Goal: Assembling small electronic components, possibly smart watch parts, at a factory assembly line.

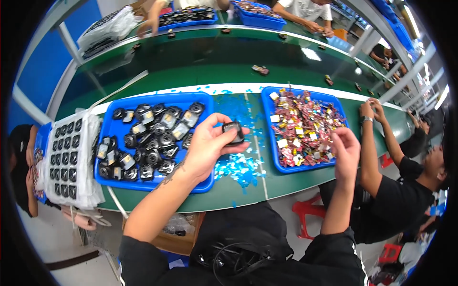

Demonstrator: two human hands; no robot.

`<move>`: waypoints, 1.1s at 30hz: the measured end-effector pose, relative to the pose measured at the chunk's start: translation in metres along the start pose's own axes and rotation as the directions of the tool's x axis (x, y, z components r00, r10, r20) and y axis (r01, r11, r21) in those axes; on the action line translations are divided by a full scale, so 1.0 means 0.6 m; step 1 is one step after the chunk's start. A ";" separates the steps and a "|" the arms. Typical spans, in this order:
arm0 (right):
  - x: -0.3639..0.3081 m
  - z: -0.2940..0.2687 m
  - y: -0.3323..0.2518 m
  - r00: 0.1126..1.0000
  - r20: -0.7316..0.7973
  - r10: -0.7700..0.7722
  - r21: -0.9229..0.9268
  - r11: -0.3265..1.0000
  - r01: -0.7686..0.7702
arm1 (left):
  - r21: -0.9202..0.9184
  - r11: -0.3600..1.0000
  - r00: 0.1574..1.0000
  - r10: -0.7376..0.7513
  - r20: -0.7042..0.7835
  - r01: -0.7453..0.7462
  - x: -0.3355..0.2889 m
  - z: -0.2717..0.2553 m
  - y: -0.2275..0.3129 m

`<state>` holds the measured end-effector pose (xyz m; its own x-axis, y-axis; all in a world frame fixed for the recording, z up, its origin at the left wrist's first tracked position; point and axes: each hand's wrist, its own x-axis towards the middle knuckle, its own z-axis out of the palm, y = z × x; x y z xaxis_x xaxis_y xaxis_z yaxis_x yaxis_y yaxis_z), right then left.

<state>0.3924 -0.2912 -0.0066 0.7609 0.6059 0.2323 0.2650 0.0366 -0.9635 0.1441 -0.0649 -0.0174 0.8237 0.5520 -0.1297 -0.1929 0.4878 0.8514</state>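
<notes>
My left hand [214, 140] is closed around a small black plastic housing [234, 133], held up above the green bench between two blue trays. The left blue tray [155, 99] carries many black round-faced housings [151, 143], some with pale metallic squares. My right hand [346, 145] is raised at the right edge of the other blue tray [281, 168], its fingers curled and pinched together. Whatever those fingers hold, if anything, is too small to make out. Heaped in that tray are small circuit parts [305, 126] in reddish, yellow and white.
Bits of blue film [238, 169] lie scattered between the trays. A stack of white trays with black parts [69, 157] stands far left. Beyond the bench edge runs a green conveyor [191, 66] with scattered parts. A co-worker's hands [372, 110] are close on the right; a red stool [305, 214] is below.
</notes>
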 end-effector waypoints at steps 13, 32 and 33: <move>-0.029 0.121 -0.027 0.948 0.316 -0.030 0.315 0.946 -0.075 | -0.048 0.997 0.998 -0.061 0.033 0.062 0.002 -0.016 -0.001; -0.061 0.238 -0.029 0.932 0.361 0.017 0.125 0.990 -0.066 | -0.049 0.998 0.996 0.051 0.070 -0.048 -0.002 -0.002 -0.007; -0.061 0.239 -0.032 0.935 0.354 0.006 0.152 0.986 -0.064 | -0.054 0.997 0.996 0.054 0.066 -0.051 -0.003 -0.001 -0.004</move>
<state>0.2743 -0.2001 -0.0159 0.5036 0.8481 0.1645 0.1224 0.1184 -0.9854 0.1428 -0.0669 -0.0196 0.8453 0.5320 -0.0495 -0.2631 0.4951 0.8280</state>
